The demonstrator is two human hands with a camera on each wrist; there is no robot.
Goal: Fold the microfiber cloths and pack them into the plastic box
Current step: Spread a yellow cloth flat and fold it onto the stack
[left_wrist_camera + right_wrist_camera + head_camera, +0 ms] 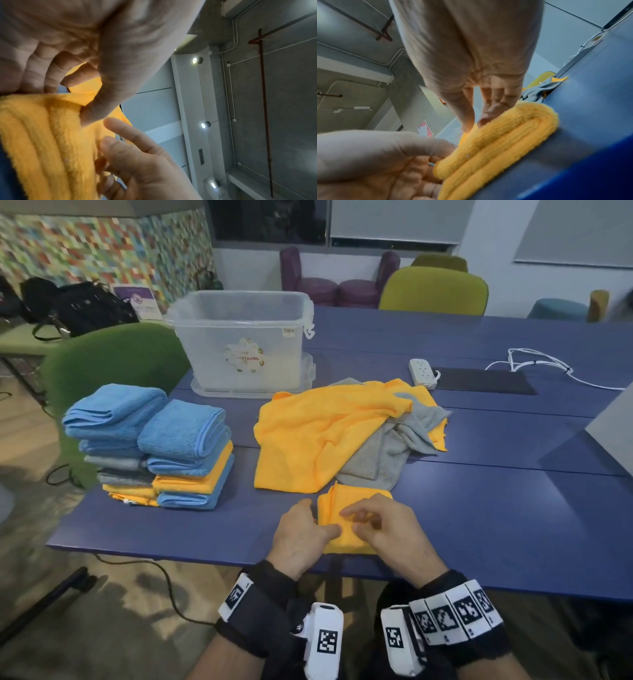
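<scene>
Cloth [496, 142] layers: right wrist only.

Both forearms reach forward side by side, each wrist wrapped in a black band with white marker tags. The left hand [301, 534] lies palm down, its thumb stretched toward the right hand [387, 529] and its fingers bent. The right hand's fingers curl inward with thumb and forefinger close together, and the two hands nearly meet

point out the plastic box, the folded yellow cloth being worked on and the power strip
plastic box [239, 337], head view, front wall
folded yellow cloth [356, 498], head view, far bare part
power strip [422, 370], head view, top face
</scene>
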